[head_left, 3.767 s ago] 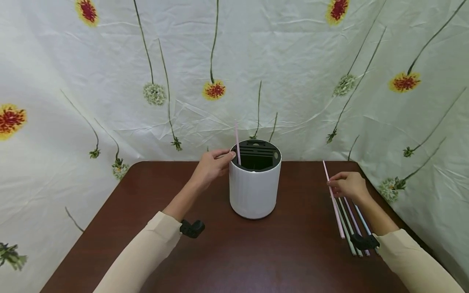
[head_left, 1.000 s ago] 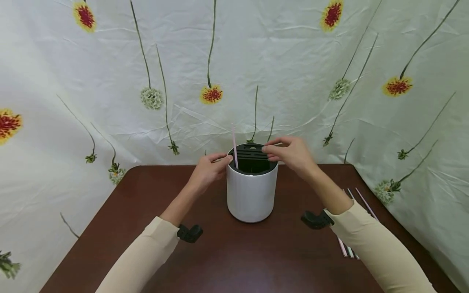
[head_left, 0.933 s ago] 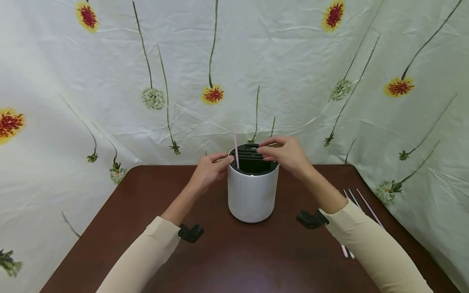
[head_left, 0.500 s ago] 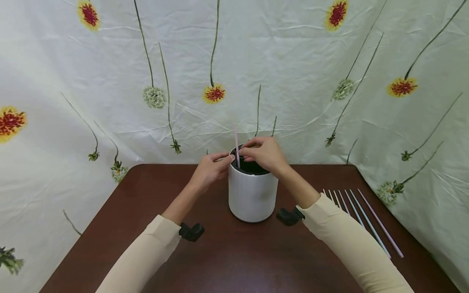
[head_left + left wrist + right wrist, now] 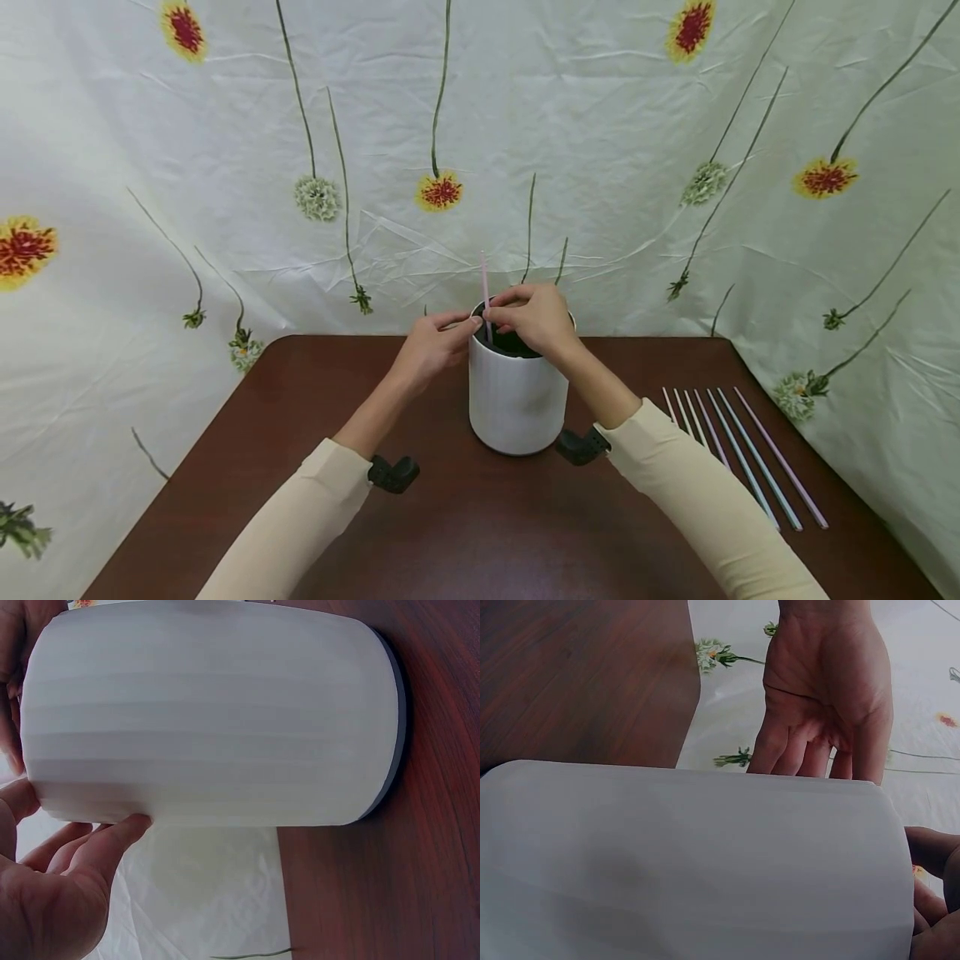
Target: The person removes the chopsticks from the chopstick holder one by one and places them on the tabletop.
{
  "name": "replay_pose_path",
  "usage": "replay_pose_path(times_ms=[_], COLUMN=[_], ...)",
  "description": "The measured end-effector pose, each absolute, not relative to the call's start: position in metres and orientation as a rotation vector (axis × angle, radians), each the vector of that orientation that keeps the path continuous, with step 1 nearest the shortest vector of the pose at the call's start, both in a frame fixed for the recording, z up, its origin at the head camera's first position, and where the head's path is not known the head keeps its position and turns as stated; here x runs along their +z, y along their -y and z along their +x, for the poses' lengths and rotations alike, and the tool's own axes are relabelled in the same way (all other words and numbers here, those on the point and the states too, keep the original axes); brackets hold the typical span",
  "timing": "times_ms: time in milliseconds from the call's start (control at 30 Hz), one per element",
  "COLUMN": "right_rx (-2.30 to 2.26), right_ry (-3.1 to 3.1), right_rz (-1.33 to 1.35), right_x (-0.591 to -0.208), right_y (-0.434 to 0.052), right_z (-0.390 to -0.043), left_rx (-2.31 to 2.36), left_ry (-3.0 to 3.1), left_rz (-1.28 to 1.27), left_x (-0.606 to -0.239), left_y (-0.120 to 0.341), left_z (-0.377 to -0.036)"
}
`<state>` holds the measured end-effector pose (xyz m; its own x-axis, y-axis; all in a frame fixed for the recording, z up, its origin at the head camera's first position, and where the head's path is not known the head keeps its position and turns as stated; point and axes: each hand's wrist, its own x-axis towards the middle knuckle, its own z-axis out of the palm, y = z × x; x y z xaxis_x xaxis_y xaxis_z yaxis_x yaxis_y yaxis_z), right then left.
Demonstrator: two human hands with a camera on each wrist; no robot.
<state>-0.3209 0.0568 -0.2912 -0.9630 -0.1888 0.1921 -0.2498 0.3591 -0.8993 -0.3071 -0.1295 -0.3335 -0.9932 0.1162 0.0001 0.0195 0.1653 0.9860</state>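
A white cylindrical utensil holder [image 5: 517, 400] with a black slotted insert stands upright mid-table. One pink chopstick [image 5: 485, 275] rises from the left part of its opening. My right hand [image 5: 536, 317] reaches over the rim and pinches this chopstick low down, covering much of the insert. At the upper left of the holder, my left hand [image 5: 435, 346] grips the rim, thumb on top. In the left wrist view, fingertips [image 5: 139, 821] of that hand press the white wall. The right wrist view shows my right hand [image 5: 825, 697] behind the holder's upper edge, its fingertips hidden.
Several pastel chopsticks [image 5: 776, 462] lie side by side at the right of the brown table [image 5: 465, 533], partly under the right sleeve [image 5: 705, 483]. A white flower-printed cloth [image 5: 615, 108] hangs behind the table and along both sides.
My right hand has left a pink chopstick with the others on the table, crossed left over the holder and reached the standing chopstick. My left hand has stayed at the rim.
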Motion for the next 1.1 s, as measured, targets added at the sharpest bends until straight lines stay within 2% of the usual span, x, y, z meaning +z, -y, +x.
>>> replay_pose_path(times_ms=[400, 767, 1100], right_rx=[1.882, 2.08, 2.226], right_ry=[2.465, 2.283, 1.962], right_rz=[0.413, 0.364, 0.375], right_x=[-0.284, -0.23, -0.193], right_y=[-0.06, -0.09, -0.142], right_z=[-0.318, -0.311, -0.299], left_rx=[1.994, 1.982, 1.958], left_ry=[-2.324, -2.336, -2.349], left_rz=[0.134, 0.114, 0.112], left_x=[-0.335, -0.333, -0.333], left_y=[0.129, 0.127, 0.128], left_z=[-0.306, -0.308, -0.306])
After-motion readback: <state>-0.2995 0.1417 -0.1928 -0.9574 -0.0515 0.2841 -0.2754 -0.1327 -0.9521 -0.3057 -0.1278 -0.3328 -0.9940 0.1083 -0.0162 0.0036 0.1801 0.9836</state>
